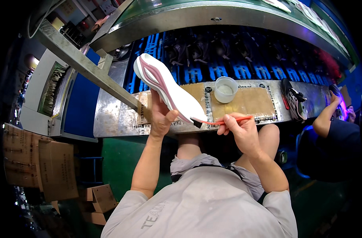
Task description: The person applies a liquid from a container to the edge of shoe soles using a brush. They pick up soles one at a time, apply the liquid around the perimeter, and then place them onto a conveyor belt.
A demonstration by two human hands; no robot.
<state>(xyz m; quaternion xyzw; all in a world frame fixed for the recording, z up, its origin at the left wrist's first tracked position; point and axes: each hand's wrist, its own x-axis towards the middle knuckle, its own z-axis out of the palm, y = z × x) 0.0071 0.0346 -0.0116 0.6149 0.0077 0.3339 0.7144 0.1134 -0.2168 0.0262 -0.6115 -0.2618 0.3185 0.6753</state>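
My left hand (161, 117) grips a white and pink shoe sole (171, 91) from beneath, holding it tilted above the bench with its white inner face up. In my right hand (242, 131) is a brush with a thin red handle (244, 118), pinched between thumb and fingers. Its black bristle head (197, 123) touches the near end of the sole. Beyond my right hand stands a translucent white cup (225, 90) with pale contents, resting on brown cardboard (248, 103) taped to the bench.
A black and white shoe (295, 101) lies at the right of the metal bench (117, 115). Behind runs a conveyor with blue holders (242, 71). A metal post (86, 65) slants at left, above cardboard boxes (56, 170). A co-worker's arm (325, 119) is at far right.
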